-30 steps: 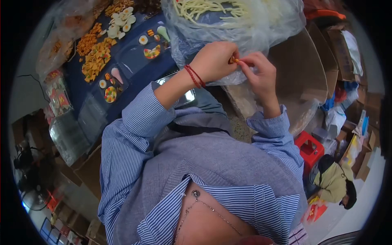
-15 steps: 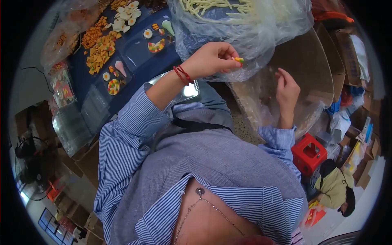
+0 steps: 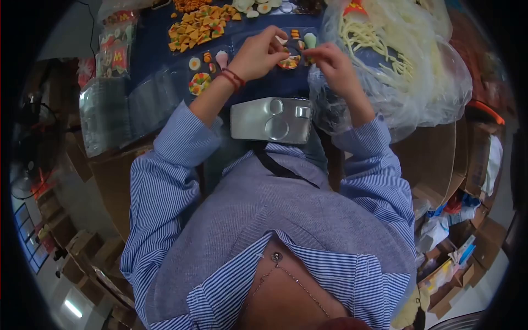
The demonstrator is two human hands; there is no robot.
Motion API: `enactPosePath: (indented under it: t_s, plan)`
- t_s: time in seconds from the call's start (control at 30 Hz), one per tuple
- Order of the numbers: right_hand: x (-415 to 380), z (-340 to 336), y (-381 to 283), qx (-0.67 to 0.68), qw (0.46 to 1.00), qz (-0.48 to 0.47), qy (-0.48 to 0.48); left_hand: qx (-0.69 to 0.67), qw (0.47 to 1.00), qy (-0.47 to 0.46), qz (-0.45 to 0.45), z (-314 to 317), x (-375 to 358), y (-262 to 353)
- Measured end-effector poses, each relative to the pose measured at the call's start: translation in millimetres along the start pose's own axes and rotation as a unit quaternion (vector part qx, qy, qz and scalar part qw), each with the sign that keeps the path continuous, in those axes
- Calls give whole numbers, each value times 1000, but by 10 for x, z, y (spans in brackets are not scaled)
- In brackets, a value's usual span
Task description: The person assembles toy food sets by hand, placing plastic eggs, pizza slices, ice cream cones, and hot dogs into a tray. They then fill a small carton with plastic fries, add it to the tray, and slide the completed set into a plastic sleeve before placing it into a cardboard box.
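My left hand (image 3: pixel 254 57), with a red cord on the wrist, is over a clear blister tray beside a round candy pizza (image 3: pixel 289 62). Its thumb and index finger look pinched together, but what they hold is too small to make out. Across from it, my right hand (image 3: pixel 336 70) has its fingers apart, with the index finger reaching over the tray's right side. Burger-shaped candies (image 3: pixel 295 33) and a green-and-white cone (image 3: pixel 310 40) lie just above. Another tray to the left holds a pizza candy (image 3: pixel 199 83), an egg candy (image 3: pixel 194 64) and a pink cone (image 3: pixel 221 59).
Triangular candies (image 3: pixel 201 27) are heaped on the blue table (image 3: pixel 151 41). A large plastic bag (image 3: pixel 423 93) with pale strands lies at the right. Empty clear trays (image 3: pixel 104 118) sit at the left edge, and a metal tin lid (image 3: pixel 270 120) is near my lap.
My view has shifted to face the table. Both hands have moved from beside the plastic bag to the blister tray. The small colourful candy that showed in my left fingertips is not distinguishable now.
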State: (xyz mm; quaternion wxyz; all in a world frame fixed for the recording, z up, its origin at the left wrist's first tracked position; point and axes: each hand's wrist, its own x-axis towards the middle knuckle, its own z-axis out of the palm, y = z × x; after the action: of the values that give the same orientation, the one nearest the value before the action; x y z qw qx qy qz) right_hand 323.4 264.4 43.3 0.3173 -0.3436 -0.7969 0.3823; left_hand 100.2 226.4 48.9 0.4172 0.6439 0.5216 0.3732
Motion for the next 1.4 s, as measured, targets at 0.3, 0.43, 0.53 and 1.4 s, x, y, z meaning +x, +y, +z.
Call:
enactPosePath:
  t_s: [0.3,0.43,0.53,1.4]
  plan:
    - [459,401,227,-223,970,-88,40,243,955,43,163,14,298,-482]
    - [346,387,249,-329,937,-100,56,235,960,43,145,62,267,-509]
    - [280,378,210,-365,921,-131,37,240,964,54,104,127,244,-440]
    - [-238,-518,414,-322,937,3,133,491,860,-7,141,317,-355,-144]
